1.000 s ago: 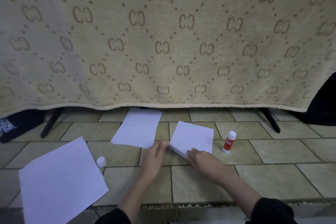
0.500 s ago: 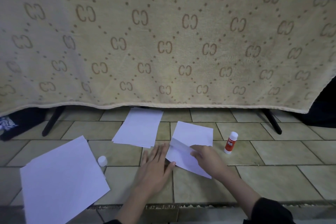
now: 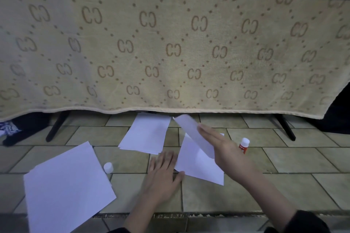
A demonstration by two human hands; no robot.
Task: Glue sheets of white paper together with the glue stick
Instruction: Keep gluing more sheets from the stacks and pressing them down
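On the tiled floor, my left hand (image 3: pixel 162 172) lies flat, fingers spread, touching the left edge of a white sheet (image 3: pixel 197 164). My right hand (image 3: pixel 225 149) holds a second white sheet (image 3: pixel 191 130) lifted off the lower one, tilted up toward the back. A red-and-white glue stick (image 3: pixel 244 145) stands uncapped just right of my right hand. Its white cap (image 3: pixel 108 167) sits on the floor to the left. Another small pile of white paper (image 3: pixel 145 133) lies behind my left hand, and a larger pile (image 3: pixel 66 189) lies at the front left.
A beige patterned blanket (image 3: pixel 170 47) hangs over a stand just behind the papers, with black legs (image 3: pixel 56 126) at left and right. Dark cloth (image 3: pixel 17 128) lies at the far left. A floor step edge (image 3: pixel 170 214) runs close in front.
My right hand has peeled the top sheet off the folded stack and raised it up and back. My left hand slid down and flattened on the floor beside the lower sheet.
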